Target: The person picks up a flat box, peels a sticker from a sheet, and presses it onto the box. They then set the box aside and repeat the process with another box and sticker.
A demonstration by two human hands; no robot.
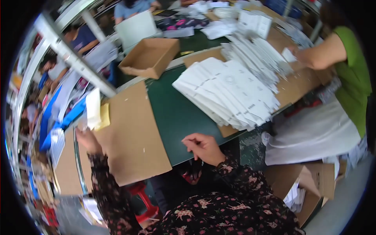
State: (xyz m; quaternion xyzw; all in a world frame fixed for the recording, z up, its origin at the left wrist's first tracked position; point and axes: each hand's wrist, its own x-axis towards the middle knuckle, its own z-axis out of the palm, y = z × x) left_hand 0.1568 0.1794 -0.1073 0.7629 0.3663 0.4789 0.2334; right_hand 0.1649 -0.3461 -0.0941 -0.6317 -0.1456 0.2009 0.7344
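Observation:
My left hand [88,141] is over the left part of the brown cardboard sheet [129,145], at the lower end of a white card piece [93,107]. Its fingertips are smeared, so whether they grip that piece is unclear. A yellow card [103,117] lies beside the white piece. My right hand [205,148] hovers near the front edge of the green tabletop [168,109], its fingers curled in with nothing visible in them. Beyond it, a fanned stack of flat white printed cartons [231,92] rests on the table.
An open brown box [150,56] stands at the table's far side. More flat white cartons [256,58] lie behind the stack. At right, a person in a green top [352,74] reaches over the table. A metal post [72,55] rises at left; a cardboard carton [305,192] stands low right.

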